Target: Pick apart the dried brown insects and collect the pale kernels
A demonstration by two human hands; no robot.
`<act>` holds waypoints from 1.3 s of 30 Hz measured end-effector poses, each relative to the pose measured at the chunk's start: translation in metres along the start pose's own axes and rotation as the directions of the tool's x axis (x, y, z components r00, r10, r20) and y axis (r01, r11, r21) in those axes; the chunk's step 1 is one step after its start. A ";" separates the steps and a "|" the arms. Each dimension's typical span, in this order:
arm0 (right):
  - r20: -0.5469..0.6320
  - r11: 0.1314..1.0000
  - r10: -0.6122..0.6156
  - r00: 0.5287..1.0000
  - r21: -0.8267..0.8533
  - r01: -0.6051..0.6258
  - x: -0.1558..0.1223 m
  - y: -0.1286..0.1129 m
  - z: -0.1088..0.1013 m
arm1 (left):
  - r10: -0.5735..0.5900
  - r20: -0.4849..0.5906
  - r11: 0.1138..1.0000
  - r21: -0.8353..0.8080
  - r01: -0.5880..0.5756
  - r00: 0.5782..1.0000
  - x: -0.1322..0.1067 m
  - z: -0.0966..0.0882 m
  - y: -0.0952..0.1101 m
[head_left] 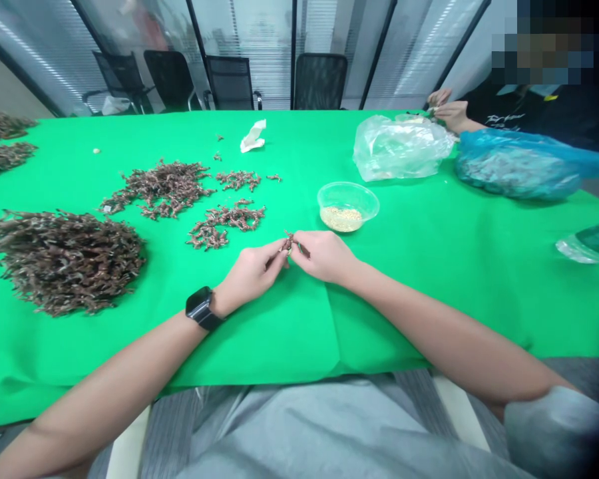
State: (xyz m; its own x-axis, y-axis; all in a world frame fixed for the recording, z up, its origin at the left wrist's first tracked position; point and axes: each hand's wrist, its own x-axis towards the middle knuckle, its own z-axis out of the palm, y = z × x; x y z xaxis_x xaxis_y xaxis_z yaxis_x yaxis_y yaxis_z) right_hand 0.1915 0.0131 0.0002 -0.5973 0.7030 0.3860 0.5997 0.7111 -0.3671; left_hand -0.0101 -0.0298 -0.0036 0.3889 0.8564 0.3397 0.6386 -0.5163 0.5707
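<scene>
My left hand (252, 271) and my right hand (329, 255) meet over the middle of the table, fingertips pinched together on a small brown knobbly piece (289, 239). Fingers partly cover it, so its exact kind is unclear. Just beyond my right hand stands a clear round plastic bowl (368, 198) with pale yellowish grains (340, 218) in its bottom. Similar brown pieces lie in a small cluster (234, 216) beyond my left hand and in a wider pile (164, 186) behind it. A large dense heap (70, 263) of them sits at the left.
A green cloth (279, 332) covers the table. Crumpled white paper (253, 138), a clear plastic bag (402, 150), a filled blue bag (524, 166) and a lying bottle (592, 243) rest on it. A co-worker's hands (449, 113) work at the far right. Chairs (321, 81) stand behind.
</scene>
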 end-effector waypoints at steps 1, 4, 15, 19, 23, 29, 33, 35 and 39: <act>0.009 0.999 -0.016 1.000 -0.046 0.016 0.000 0.000 0.000 | -0.002 -0.002 1.000 0.001 0.002 1.000 0.000 0.000 0.000; 0.039 0.989 -0.036 0.999 -0.139 0.041 0.001 0.001 0.002 | -0.005 0.000 1.000 -0.018 0.005 1.000 0.000 0.001 -0.001; 0.182 0.957 -0.017 0.983 -0.282 0.069 0.001 -0.003 0.004 | 0.030 0.127 0.999 -0.047 -0.025 0.991 0.000 -0.002 0.002; 0.139 0.988 0.014 0.990 -0.155 0.008 0.001 -0.003 0.006 | 0.042 0.138 0.997 -0.075 -0.032 0.990 0.000 -0.002 0.000; 0.058 0.962 0.158 0.986 0.215 -0.167 0.001 -0.004 0.007 | 0.050 0.122 0.995 -0.095 -0.038 0.991 0.000 -0.001 -0.001; 0.172 0.718 0.331 0.928 0.592 -0.365 0.004 -0.006 0.008 | 0.064 0.075 0.998 -0.019 -0.063 0.995 -0.001 0.000 0.001; 0.211 0.713 0.274 0.938 0.611 -0.345 0.005 -0.003 0.006 | 0.053 0.058 0.999 -0.004 -0.053 0.997 -0.001 0.000 0.001; 0.156 0.812 0.182 0.971 0.533 -0.238 0.005 -0.001 0.004 | 0.039 0.052 0.999 -0.014 -0.038 0.998 -0.001 0.000 0.001; 0.100 0.906 0.116 0.988 0.398 -0.146 0.003 0.000 0.002 | 0.030 0.049 0.999 -0.023 -0.029 0.998 -0.001 -0.001 0.001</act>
State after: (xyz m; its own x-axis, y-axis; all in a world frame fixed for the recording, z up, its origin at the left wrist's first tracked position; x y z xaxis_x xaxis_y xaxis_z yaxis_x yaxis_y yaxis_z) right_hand 0.1887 0.0155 0.0000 -0.5740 0.7782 0.2546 0.4187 0.5462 -0.7255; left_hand -0.0107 -0.0308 -0.0026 0.4402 0.8391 0.3195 0.6116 -0.5408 0.5775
